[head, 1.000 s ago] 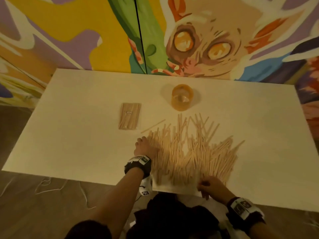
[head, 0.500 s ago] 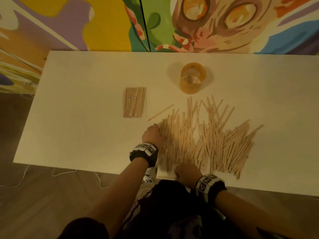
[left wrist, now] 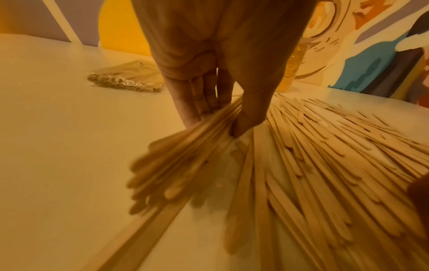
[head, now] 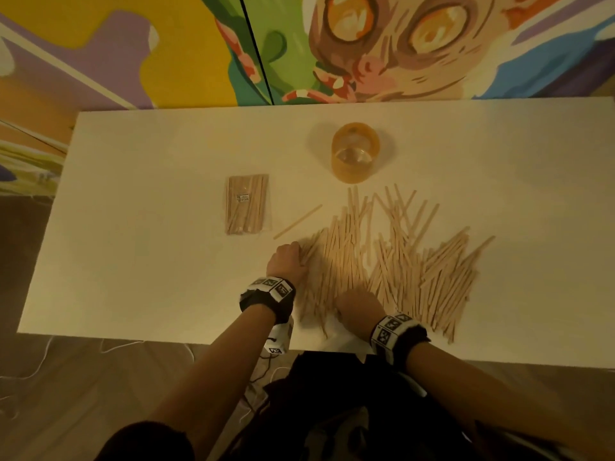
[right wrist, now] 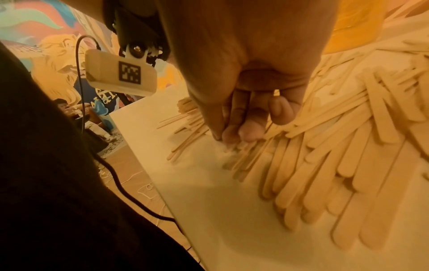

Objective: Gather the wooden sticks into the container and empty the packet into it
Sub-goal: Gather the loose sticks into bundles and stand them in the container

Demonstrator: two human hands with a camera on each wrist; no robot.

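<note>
A broad spread of pale flat wooden sticks (head: 392,261) is laid on the white rectangular table (head: 149,261), between the near edge and the translucent amber round container (head: 355,151), which is stood upright just beyond the farthest stick tips. The long axes of most sticks are run from the near edge toward the container, the ones at the right side being slanted up to the right, and one lone stick (head: 297,221) is left apart at the left, angled toward the container. The clear plastic packet of wooden sticks (head: 247,204) is seen flat and unopened to the left of the spread, its long axis also run away from the person. At the left border of the spread a bundle of sticks is clamped by the left hand (left wrist: 216,77), the fingers (left wrist: 197,102) held together on one side and the thumb pressed on the other. The right hand (right wrist: 250,82) is set on the near ends of the sticks, its fingers (right wrist: 246,126) curled down with the tips touching them; whether any stick is pinched cannot be told. Compared with half a second ago, the left hand is found at the same left border, while the right hand is found a little farther into the near ends of the spread; packet, lone stick and container are unmoved.
</note>
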